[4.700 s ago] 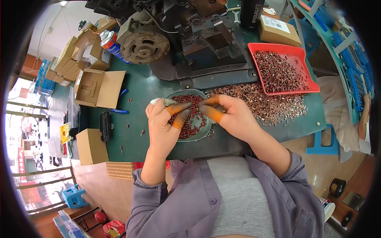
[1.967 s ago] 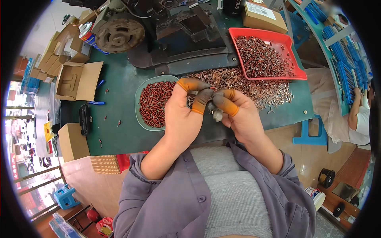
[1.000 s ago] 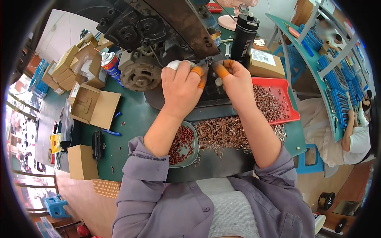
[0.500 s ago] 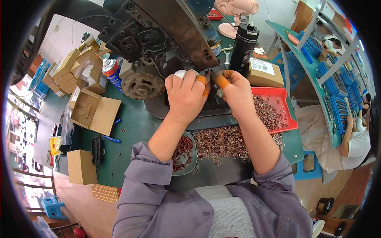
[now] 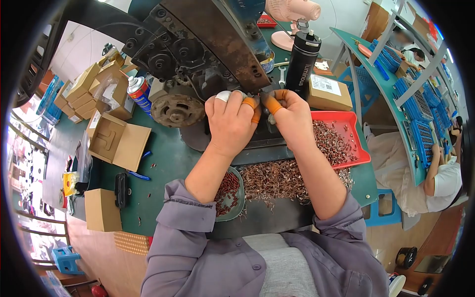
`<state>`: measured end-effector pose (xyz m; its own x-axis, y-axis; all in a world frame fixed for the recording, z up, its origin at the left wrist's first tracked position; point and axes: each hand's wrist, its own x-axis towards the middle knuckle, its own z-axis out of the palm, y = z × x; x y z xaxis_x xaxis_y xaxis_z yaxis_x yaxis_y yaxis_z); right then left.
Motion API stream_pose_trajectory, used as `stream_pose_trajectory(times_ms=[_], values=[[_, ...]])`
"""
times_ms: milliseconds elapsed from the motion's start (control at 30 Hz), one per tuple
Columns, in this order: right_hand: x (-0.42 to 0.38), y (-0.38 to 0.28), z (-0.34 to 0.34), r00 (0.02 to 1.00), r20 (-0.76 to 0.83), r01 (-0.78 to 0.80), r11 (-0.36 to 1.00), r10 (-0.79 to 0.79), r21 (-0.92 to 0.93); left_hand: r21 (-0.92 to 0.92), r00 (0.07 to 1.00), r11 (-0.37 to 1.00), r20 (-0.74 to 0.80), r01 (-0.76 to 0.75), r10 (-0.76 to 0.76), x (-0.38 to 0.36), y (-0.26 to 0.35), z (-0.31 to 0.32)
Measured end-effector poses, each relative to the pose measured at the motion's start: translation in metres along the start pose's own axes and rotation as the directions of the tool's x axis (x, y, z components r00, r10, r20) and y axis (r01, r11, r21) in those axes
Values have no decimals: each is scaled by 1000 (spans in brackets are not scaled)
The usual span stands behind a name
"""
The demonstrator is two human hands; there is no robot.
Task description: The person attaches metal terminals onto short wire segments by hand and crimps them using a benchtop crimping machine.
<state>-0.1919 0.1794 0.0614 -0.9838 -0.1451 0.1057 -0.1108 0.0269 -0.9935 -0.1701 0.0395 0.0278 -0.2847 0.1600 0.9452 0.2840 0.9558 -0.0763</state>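
Left hand [image 5: 229, 121] and right hand [image 5: 293, 119] at 1 machine [image 5: 217, 32], near 1 bowl [image 5: 241, 195]

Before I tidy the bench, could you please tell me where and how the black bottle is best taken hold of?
I would wrap the right hand around the upper half of the black bottle, coming from the right. It stands upright and looks cylindrical; the cardboard box seems to crowd its lower part on that side, and the machine stands to its left.
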Motion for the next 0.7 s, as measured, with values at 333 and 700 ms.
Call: stream_pose_trajectory(times_ms=[333,700], values=[[-7,-2,6,988,-73,125,980,-137,-153,-28,999,1000,-39,-9,8,-2,-3,2],[-8,-2,-9,964,-33,240,917,-264,-320,-170,993,985,112,-22,42,9,0,-21]])
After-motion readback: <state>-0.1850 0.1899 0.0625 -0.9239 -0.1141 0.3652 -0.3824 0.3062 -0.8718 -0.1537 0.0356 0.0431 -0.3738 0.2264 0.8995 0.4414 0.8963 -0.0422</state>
